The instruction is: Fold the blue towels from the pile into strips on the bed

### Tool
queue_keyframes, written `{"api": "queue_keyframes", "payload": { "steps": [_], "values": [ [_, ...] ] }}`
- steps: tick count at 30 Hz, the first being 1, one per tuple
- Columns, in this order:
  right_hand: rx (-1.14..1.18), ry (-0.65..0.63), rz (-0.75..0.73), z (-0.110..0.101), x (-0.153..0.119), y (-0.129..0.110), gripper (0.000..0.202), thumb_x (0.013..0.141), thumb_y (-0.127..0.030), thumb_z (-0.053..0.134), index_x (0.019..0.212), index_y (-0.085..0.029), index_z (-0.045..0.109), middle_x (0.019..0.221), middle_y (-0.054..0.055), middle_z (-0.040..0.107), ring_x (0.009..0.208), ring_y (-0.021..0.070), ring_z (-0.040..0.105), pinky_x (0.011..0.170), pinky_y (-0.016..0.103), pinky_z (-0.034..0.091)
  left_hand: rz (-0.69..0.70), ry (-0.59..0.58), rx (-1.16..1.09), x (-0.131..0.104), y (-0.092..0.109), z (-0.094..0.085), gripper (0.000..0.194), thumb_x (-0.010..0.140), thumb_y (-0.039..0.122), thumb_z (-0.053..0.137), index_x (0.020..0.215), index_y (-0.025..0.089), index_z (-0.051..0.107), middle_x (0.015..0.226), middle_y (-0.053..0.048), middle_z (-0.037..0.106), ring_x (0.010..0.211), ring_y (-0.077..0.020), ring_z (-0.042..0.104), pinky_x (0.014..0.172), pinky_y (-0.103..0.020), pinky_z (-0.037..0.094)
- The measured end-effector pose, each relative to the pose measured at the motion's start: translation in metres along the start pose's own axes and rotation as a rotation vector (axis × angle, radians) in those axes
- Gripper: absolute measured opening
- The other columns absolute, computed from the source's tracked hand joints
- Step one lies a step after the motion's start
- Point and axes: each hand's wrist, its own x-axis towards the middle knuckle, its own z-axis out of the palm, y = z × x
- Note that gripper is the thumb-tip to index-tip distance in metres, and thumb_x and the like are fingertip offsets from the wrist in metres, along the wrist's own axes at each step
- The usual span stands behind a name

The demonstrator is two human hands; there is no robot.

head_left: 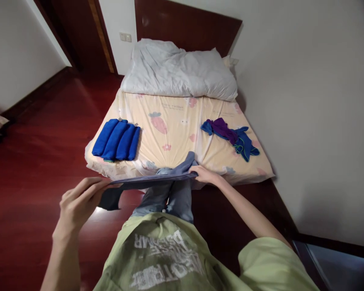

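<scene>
A grey-blue cloth (151,180) is stretched between my two hands, in front of my legs and near the bed's front edge. My left hand (81,198) pinches its left end, where a darker flap hangs down. At the other end my right hand (202,173) grips the cloth, and a part of it sticks up over the mattress edge. Several blue rolled or folded cloths (117,139) lie side by side on the left of the bed (170,117). On the right lie a crumpled purple cloth (223,128) and blue cloths (245,145) with green edging.
A bunched white quilt (182,70) covers the head of the bed, below a dark wooden headboard (185,24). A wall (306,101) runs along the right side. Dark red floor (48,141) and a door (75,36) are at the left.
</scene>
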Motion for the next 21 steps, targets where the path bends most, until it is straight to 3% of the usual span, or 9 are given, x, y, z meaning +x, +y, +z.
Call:
{"api": "queue_keyframes", "payload": {
  "steps": [4,8,12,16,21],
  "values": [
    [-0.088,0.115,0.179,-0.008,-0.029,0.041,0.045,0.067,0.008,0.052,0.096,-0.016,0.076,0.102,0.009,0.074,0.1,0.0208,0.066,0.094,0.03,0.049,0.079,0.015,0.102,0.01,-0.01,-0.011,0.025,0.094,0.021,0.068,0.099,0.044,0.077,0.095,0.012,0.076,0.075,-0.0125,0.072,0.07,-0.027,0.059],
    [-0.091,0.245,0.333,-0.02,-0.06,0.052,0.043,0.069,0.006,0.053,0.097,-0.016,0.078,0.109,0.013,0.076,0.107,0.0228,0.068,0.099,0.03,0.049,0.047,-0.011,0.071,0.021,-0.021,-0.018,0.027,0.096,0.021,0.065,0.098,0.044,0.078,0.098,0.013,0.074,0.08,-0.0114,0.072,0.079,-0.028,0.06],
    [0.096,0.38,0.389,-0.04,-0.088,0.043,0.042,0.071,-0.001,0.055,0.099,-0.019,0.079,0.106,0.011,0.079,0.105,0.0232,0.073,0.096,0.031,0.054,0.014,-0.105,0.05,0.041,-0.039,-0.021,0.034,0.1,0.021,0.055,0.104,0.047,0.077,0.105,0.013,0.072,0.089,-0.0105,0.07,0.087,-0.027,0.059],
    [0.436,0.573,0.318,-0.066,-0.12,0.019,0.026,0.075,-0.023,0.072,0.1,-0.02,0.078,0.102,0.011,0.079,0.092,0.0239,0.077,0.081,0.032,0.061,0.011,-0.107,0.042,0.069,-0.059,-0.02,0.032,0.101,0.024,0.053,0.105,0.044,0.077,0.104,0.013,0.072,0.091,-0.0105,0.067,0.085,-0.022,0.056],
    [0.426,0.811,0.337,-0.111,-0.171,-0.014,0.047,0.057,-0.059,0.094,0.076,-0.018,0.081,0.081,0.016,0.077,0.071,0.0204,0.072,0.067,0.034,0.058,0.007,-0.125,0.02,0.1,-0.08,-0.021,0.021,0.099,0.031,0.058,0.099,0.037,0.077,0.1,0.012,0.072,0.091,-0.0125,0.066,0.092,-0.021,0.053]
  ]
}}
